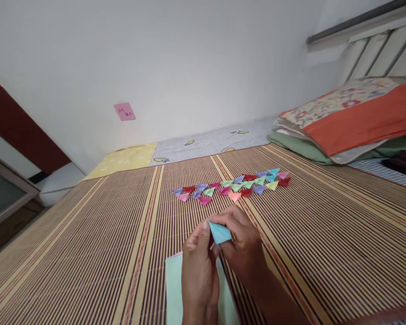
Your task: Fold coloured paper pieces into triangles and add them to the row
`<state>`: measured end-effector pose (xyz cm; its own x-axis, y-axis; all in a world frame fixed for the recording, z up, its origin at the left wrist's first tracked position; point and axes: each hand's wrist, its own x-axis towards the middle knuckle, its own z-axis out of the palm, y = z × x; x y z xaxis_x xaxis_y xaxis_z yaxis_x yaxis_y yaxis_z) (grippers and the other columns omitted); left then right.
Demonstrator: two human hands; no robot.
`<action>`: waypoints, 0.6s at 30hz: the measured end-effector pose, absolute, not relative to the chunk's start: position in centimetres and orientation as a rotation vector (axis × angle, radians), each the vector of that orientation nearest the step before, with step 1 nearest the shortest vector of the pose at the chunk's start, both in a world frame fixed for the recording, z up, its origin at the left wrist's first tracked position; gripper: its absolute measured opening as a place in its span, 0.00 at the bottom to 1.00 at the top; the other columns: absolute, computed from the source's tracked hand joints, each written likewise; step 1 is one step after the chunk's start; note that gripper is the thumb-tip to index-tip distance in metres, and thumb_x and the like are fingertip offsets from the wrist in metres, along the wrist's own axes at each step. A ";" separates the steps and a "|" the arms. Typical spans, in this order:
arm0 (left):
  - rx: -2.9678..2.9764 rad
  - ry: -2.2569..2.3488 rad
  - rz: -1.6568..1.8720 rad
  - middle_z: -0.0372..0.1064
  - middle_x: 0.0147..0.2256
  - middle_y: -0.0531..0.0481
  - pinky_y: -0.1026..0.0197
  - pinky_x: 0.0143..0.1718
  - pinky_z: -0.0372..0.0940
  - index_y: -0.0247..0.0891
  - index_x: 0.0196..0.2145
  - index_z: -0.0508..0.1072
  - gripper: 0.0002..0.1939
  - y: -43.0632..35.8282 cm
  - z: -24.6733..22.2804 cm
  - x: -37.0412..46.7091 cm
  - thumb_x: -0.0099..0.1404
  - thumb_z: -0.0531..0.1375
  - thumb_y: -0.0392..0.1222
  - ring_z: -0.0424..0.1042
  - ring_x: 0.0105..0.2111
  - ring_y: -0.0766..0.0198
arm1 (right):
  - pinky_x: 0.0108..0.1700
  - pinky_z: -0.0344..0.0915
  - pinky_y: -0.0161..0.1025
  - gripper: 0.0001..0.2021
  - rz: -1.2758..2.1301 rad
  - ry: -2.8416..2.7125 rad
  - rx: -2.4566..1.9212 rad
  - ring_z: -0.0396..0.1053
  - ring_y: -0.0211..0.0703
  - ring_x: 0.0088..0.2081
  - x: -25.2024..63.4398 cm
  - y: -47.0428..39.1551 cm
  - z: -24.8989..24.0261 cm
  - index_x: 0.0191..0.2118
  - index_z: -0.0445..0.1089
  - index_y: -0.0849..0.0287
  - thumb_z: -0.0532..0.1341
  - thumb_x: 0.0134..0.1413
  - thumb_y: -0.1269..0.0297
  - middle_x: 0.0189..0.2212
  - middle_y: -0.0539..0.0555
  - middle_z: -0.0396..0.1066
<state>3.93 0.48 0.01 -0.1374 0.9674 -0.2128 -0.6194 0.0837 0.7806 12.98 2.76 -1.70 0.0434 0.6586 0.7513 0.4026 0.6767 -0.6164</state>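
A small light-blue folded paper piece (pixel 220 233) is held up between my two hands. My left hand (pixel 199 259) pinches its left corner between thumb and finger. Around its right side, the fingers of my right hand (pixel 242 239) are closed on it. Beneath my left hand lies a pale green sheet of paper (pixel 174 282), partly covered by the hand and wrist. Beyond my hands, several folded paper triangles (pixel 205 200) in pink, red, green, blue and yellow lie in loose rows on the striped mat (pixel 98 243).
Stacked bedding with an orange floral pillow (pixel 368 122) sits at the right, near a white radiator (pixel 385 52). A pink note (pixel 125 111) is stuck to the white wall (pixel 196 63). Yellow cloth (pixel 125 161) and checked cloth (pixel 206 140) edge the mat's far side.
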 end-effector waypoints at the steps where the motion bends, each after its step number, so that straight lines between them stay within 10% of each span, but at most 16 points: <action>1: 0.485 0.900 1.465 0.73 0.29 0.49 0.66 0.29 0.63 0.35 0.32 0.81 0.17 0.5 0.1 4.0 0.50 0.74 0.50 0.68 0.28 0.66 | 0.40 0.66 0.42 0.10 0.199 -1.597 -0.900 0.71 0.46 0.38 12.9 2.8 -1.9 0.39 0.76 0.56 0.59 0.59 0.75 0.34 0.54 0.72; 18: 0.311 0.757 1.444 0.71 0.25 0.52 0.69 0.26 0.63 0.31 0.27 0.78 0.14 1.1 -0.5 3.7 0.44 0.77 0.38 0.68 0.25 0.70 | 0.40 0.60 0.43 0.05 0.049 -1.640 -0.951 0.71 0.48 0.37 12.8 3.6 -3.0 0.39 0.71 0.57 0.59 0.63 0.73 0.33 0.54 0.76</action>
